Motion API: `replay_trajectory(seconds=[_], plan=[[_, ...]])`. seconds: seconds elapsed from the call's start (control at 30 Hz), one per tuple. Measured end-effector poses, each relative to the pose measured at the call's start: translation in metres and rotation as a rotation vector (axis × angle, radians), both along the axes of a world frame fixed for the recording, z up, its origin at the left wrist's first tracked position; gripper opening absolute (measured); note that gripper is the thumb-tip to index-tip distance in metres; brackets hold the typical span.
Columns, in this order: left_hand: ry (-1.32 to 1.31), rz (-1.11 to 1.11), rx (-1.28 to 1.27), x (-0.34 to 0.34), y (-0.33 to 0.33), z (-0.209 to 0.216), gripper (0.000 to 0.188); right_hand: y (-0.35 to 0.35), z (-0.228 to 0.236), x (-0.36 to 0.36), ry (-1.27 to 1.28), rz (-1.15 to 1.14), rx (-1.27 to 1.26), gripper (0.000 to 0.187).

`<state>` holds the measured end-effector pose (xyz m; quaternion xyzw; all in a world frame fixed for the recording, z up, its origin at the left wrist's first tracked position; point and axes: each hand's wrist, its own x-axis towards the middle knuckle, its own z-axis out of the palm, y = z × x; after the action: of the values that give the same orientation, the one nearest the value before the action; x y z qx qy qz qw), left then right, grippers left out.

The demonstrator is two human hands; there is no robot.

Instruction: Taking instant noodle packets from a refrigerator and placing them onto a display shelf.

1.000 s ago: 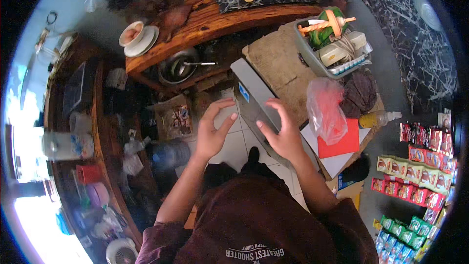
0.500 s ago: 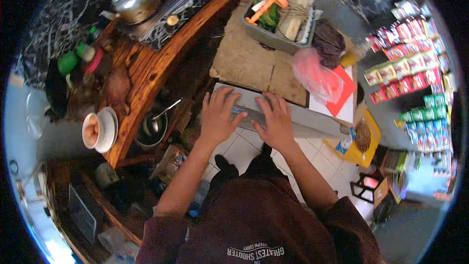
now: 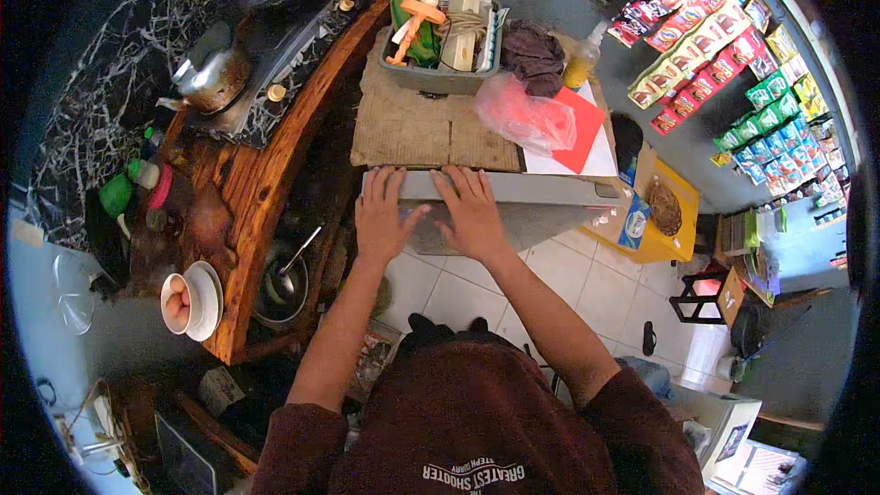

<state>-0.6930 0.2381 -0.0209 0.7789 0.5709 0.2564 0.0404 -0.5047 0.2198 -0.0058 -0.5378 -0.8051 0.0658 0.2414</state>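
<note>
I'm swinging this long grey metal sheet (image 3: 513, 189) round from angled to flat across the burlap-covered table (image 3: 412, 133), left hand (image 3: 383, 215) and right hand (image 3: 474, 211) both pressing open-palmed on it.

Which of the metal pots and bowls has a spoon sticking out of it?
The steel bowl low under the wooden counter, left of the left hand. The kettle on the stove has none.
</note>
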Motion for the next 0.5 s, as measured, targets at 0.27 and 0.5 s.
replay_trajectory(seconds=[0.27, 0.5], plan=[[0.061, 0.159, 0.083, 0.011, -0.003, -0.002, 0.073, -0.002, -0.007, 0.008, -0.147, 0.093, 0.002, 0.095], [0.021, 0.066, 0.028, 0.010, 0.002, 0.009, 0.075, -0.004, -0.001, 0.015, -0.078, 0.112, -0.015, 0.096]])
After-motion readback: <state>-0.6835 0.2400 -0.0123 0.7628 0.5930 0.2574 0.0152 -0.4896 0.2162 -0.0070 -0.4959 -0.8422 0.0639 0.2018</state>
